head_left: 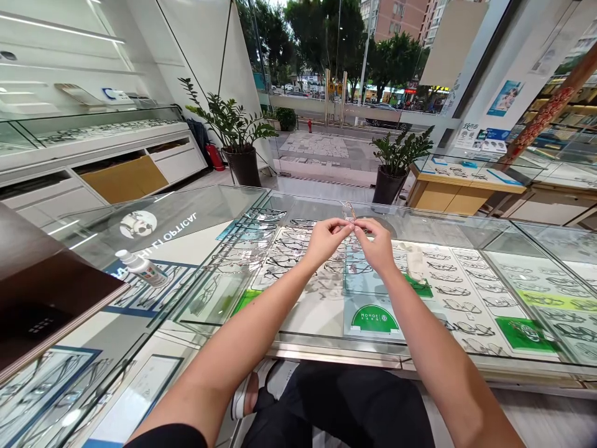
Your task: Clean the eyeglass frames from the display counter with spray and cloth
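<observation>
Both hands meet over the glass display counter (321, 323), at about its middle. My left hand (328, 238) is closed, thumb and fingertips pinching a thin-framed pair of glasses (351, 210). From the other side my right hand (375, 241) pinches the same glasses, its fingertips almost touching the left ones. A thin gold-coloured part sticks up beyond the fingers; the rest of the frame is mostly hidden. To the right of my right hand, a pale cloth (414, 261) lies on the counter.
Rows of eyeglasses (286, 246) fill the case under the glass. A white spray bottle (142, 267) is on the left, near a dark brown panel (51, 286). Beyond the counter are two potted plants (243, 165) and glass doors (336, 102). My legs (354, 404) are below the counter's front edge.
</observation>
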A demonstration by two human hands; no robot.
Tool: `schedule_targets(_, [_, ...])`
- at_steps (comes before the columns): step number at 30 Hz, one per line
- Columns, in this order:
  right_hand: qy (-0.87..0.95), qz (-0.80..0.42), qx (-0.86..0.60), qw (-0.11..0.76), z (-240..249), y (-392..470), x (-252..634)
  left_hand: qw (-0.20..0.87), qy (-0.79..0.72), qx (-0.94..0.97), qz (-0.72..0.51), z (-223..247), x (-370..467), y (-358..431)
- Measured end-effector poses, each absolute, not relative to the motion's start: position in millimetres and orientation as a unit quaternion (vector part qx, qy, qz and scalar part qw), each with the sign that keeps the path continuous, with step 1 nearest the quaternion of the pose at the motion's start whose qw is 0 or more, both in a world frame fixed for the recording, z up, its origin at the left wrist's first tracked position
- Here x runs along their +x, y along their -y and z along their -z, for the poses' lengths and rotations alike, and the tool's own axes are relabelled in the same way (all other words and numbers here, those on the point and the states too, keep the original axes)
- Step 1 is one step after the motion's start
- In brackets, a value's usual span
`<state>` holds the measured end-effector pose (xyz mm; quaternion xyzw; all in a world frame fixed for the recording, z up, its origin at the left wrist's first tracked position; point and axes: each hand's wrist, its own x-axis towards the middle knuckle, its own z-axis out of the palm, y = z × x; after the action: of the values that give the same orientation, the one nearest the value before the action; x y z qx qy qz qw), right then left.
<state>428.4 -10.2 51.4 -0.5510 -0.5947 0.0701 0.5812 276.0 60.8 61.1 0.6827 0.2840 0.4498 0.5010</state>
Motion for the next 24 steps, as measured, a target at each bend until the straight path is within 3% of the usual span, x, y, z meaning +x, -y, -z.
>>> schedule_targets(14, [0.617,-0.091,-0.559,0.546,-58.9,15.1,430.8,0.466,-0.317,0.651,-0.509,-61.4,272.7,-73.8])
schedule_targets(20, [0.721,-0.101,-0.628,0.274,-62.4,24.5,445.5,0.456,-0.347,0.570,-0.589,-62.6,266.8,-90.1])
schedule_targets(24, [0.745,-0.093,-0.628,0.207,-57.8,25.2,446.9,0.453,-0.351,0.559,-0.599,-63.2,265.7,-93.4])
